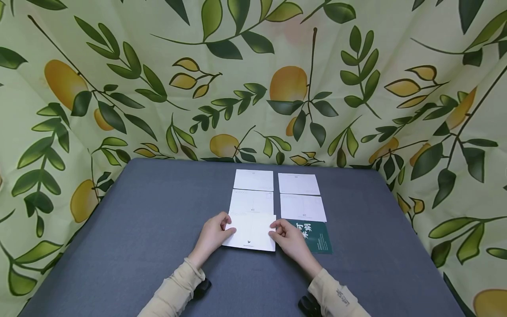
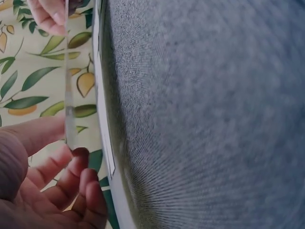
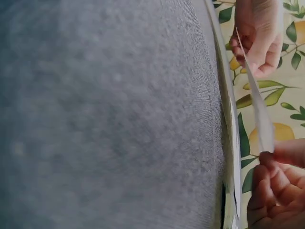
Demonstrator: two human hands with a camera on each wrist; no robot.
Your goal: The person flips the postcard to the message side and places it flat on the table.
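Note:
A white card (image 1: 250, 231) with a small dark mark near its lower edge is held between my two hands. Its left edge is pinched by the thumb and fingers of my left hand (image 1: 211, 235); my right hand (image 1: 294, 242) pinches the right edge. Both wrist views show the card (image 2: 70, 119) edge-on, raised off the table. Beyond it lies another white card (image 1: 251, 200), its near edge covered by the held one. A dark green card (image 1: 320, 242) with white characters lies beside my right hand, which partly hides it.
Farther back on the dark blue-grey table (image 1: 158, 211) lies a white card (image 1: 253, 179) in the left column. Two more, a far one (image 1: 299, 184) and a nearer one (image 1: 303, 208), form the right column above the green card. A leaf-and-fruit patterned curtain (image 1: 245, 114) surrounds the table's back and sides.

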